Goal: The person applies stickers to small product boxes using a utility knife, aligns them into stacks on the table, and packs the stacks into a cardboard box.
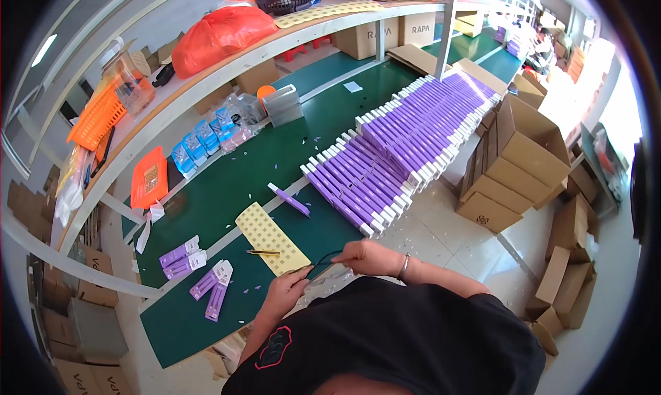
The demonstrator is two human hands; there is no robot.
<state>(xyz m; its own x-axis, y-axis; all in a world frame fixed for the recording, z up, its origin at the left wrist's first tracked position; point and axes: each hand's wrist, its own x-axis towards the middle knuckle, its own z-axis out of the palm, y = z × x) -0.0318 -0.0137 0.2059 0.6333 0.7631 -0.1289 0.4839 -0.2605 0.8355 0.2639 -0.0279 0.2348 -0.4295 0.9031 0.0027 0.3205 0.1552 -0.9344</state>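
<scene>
A thin dark cord-like strip [325, 259] runs between my two hands at the table's front edge; its exact kind is not clear. My right hand [372, 258] is closed on one end. My left hand [284, 293] pinches the other end, beside the lower corner of a pale yellow sticker sheet [273, 239] with rows of small square marks. A yellow pen or knife [264, 252] lies across that sheet. Just beyond it lies a single narrow purple-and-white box [289, 200]. Flat purple cartons [212, 289] rest to the left.
Long rows of purple boxes [413, 130] cover the right side of the green table [241, 188]. Blue packs [196, 143] and an orange basket [149, 177] stand along the back. Open brown cartons [527, 154] sit on the floor at right. An overhead shelf [227, 61] spans the back.
</scene>
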